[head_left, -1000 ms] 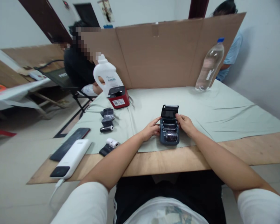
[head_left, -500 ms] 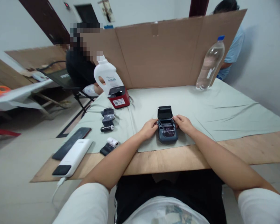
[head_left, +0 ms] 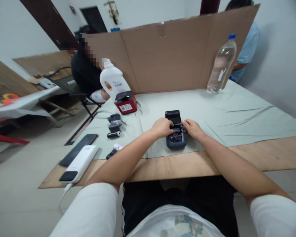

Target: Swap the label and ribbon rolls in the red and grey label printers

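Note:
A small dark blue label printer (head_left: 176,141) sits on the pale green cloth (head_left: 212,108) near the table's front edge, its black lid (head_left: 173,116) standing open. My left hand (head_left: 162,127) reaches over the open paper bay with fingers curled, touching the inside of the printer. My right hand (head_left: 191,128) grips the printer's right side with bent fingers. What lies under the left fingertips is hidden.
A red printer (head_left: 125,102) and white jug (head_left: 112,80) stand back left, a clear water bottle (head_left: 220,65) back right before a cardboard screen (head_left: 170,56). Paper rolls (head_left: 114,126), a phone (head_left: 78,149) and a white power bank (head_left: 79,163) lie left. Other people sit behind.
My left hand moved from the printer's left side up over its open bay. The right hand stays on the right side. The view shifted slightly.

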A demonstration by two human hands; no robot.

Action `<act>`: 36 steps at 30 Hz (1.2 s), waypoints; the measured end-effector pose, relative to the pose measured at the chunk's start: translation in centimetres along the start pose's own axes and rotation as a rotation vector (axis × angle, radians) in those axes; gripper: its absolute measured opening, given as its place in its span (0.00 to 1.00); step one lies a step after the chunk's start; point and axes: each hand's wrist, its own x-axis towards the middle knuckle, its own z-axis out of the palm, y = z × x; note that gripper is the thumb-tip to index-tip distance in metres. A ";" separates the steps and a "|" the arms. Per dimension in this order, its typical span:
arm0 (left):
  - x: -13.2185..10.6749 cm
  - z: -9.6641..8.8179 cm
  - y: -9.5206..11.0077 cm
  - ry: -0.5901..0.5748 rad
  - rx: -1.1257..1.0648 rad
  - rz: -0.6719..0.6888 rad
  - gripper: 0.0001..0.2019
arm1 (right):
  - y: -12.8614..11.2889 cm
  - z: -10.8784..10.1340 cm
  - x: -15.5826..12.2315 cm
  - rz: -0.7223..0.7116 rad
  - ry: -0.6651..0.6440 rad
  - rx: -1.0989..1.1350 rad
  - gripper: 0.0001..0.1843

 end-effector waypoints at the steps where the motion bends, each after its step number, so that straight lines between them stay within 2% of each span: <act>1: 0.6 -0.3 0.5 -0.080 0.045 -0.002 0.11 | -0.1 0.0 0.0 0.000 0.003 -0.005 0.21; 3: 1.6 -0.7 1.3 -0.190 0.130 -0.005 0.10 | -0.2 -0.1 -0.1 0.000 0.006 -0.015 0.22; 5: 2.4 -0.8 2.0 -0.232 0.198 0.004 0.08 | -0.3 -0.2 -0.1 0.000 0.007 -0.022 0.22; 11: 2.5 -0.5 2.2 -0.183 0.189 0.037 0.11 | -0.2 -0.2 0.0 -0.005 0.000 -0.038 0.21; 15: 2.3 -0.9 0.8 -0.172 0.072 0.007 0.14 | 0.1 -0.3 0.1 -0.005 -0.023 -0.049 0.19; 21: 2.1 -1.4 -1.1 -0.148 0.015 -0.059 0.15 | 0.0 -0.2 -0.1 -0.007 -0.041 -0.087 0.20; 25: 2.2 -0.8 -1.1 -0.118 0.019 -0.088 0.15 | 0.2 0.3 -0.3 -0.112 -0.008 -0.056 0.21; 29: 2.5 -0.4 -0.6 -0.102 0.007 -0.043 0.16 | 0.1 0.4 -0.6 -0.273 -0.088 -0.058 0.31; 36: 2.6 -0.5 -1.0 -0.050 0.036 0.076 0.14 | 0.4 -0.3 -0.6 -0.362 -0.237 -0.216 0.54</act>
